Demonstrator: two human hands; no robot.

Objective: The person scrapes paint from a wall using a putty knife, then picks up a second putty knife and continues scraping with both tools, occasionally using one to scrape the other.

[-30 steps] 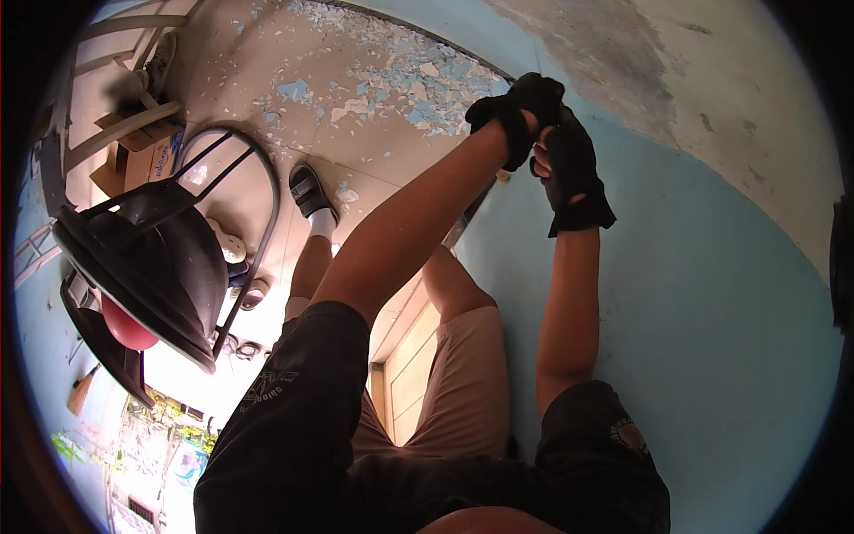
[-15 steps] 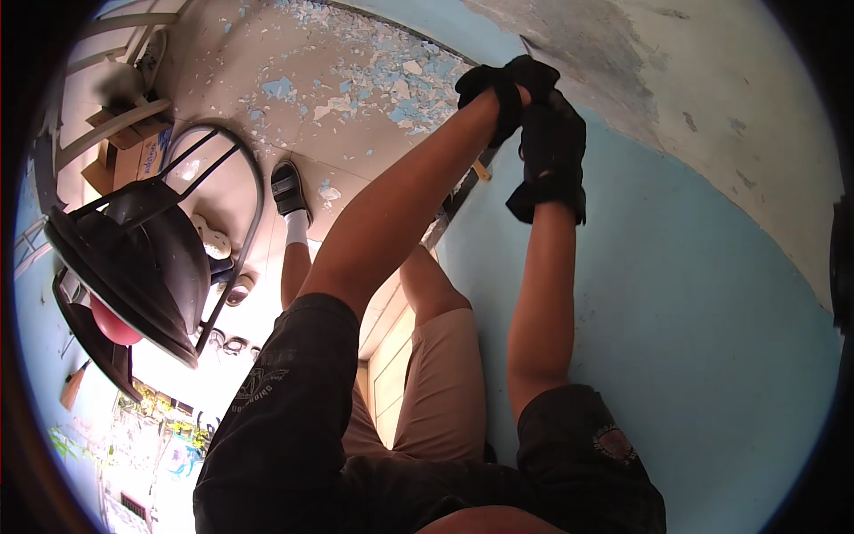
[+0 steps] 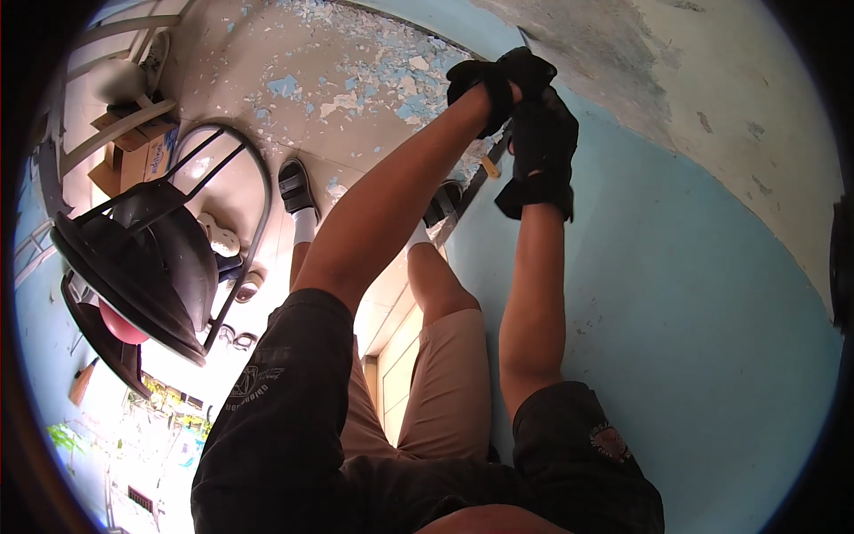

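Left of frame: a black chair (image 3: 142, 258) on a bent tube frame lies tipped over, with a cardboard box (image 3: 147, 160) above it. Both are well apart from the person's legs and do not block them.

Upper centre-left: the tiled floor (image 3: 267, 53) is strewn with blue and white paint flakes (image 3: 391, 80), thickest next to the wall. One sandalled foot (image 3: 295, 185) stands among the sparser flakes. The other foot (image 3: 442, 203) is planted just beside the wall, and the legs are spread, probably for balance while leaning down.

Upper centre: the left hand (image 3: 489, 80), in a black glove, is curled closed at the top of the reach. The glove hides whatever it grips. The right hand (image 3: 538, 147), also gloved, sits directly below and touching it, with the back of the glove to the camera. I cannot tell how far its fingers are folded. Stacked like this, the two hands appear to press together on one spot.

Just below the hands a dark bar (image 3: 476, 182) with a small yellow piece runs down along the wall's foot. It cannot be determined whether the hands hold it.

Right of frame: the hands meet the blue wall (image 3: 703, 320) where its paint ends and bare grey plaster (image 3: 623, 44) begins.
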